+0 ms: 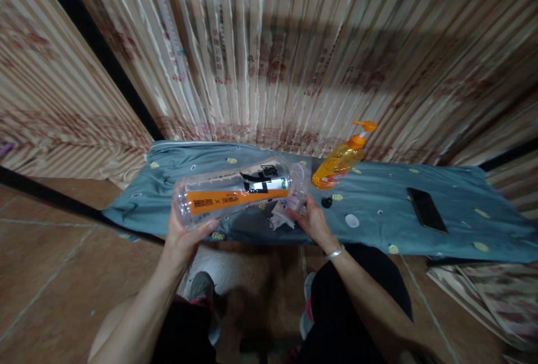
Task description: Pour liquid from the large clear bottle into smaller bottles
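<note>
My left hand (185, 232) is wrapped round the base of a large clear bottle (231, 191) with an orange and black label. The bottle lies nearly level, its neck end pointing right. There it meets a small clear bottle (297, 189), which my right hand (311, 219) grips with closed fingers. Whether the two mouths touch, and whether liquid passes, I cannot tell. A crumpled white tissue (281, 216) is beside the small bottle, near my right fingertips. Just beyond my right hand stands an orange pump bottle (338, 163).
A long narrow surface under a blue-green cloth (378, 184) bears a black cap (327, 202), a white disc (352, 221) and a black phone (426, 209). Striped curtains (273, 61) hang behind it. Dark poles (96, 38) slant at the left.
</note>
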The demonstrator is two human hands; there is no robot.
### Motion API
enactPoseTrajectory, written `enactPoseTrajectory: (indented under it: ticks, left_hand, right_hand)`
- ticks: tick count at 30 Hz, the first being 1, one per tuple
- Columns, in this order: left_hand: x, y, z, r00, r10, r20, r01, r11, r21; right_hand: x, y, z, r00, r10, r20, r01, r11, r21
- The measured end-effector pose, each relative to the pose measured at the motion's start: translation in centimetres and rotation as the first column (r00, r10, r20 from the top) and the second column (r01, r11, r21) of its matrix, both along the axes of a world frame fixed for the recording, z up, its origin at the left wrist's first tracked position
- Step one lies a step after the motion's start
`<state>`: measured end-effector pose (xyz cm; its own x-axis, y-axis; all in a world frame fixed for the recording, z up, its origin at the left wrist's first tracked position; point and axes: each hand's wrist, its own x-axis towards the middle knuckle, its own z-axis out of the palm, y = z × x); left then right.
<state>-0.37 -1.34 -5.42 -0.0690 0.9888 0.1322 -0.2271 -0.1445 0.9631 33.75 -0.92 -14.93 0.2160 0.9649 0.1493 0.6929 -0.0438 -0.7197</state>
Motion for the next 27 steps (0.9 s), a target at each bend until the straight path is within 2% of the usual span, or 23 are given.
enactPoseTrajectory:
  ticks: [18, 27]
  left_hand:
    - [0.2, -0.2, 0.2, 0.999, 0.013, 0.043, -0.012, 1.000, -0.025]
    - [-0.2, -0.1, -0.4, 0.997, 0.054, 0.062, -0.052, 0.998, -0.027]
  right_hand:
    - [0.0, 0.0, 0.2, 1.000, -0.002, -0.004, 0.002, 1.000, -0.029]
    - [-0.2, 0.1, -1.0, 1.000, -0.011, -0.026, 0.012, 0.998, 0.067]
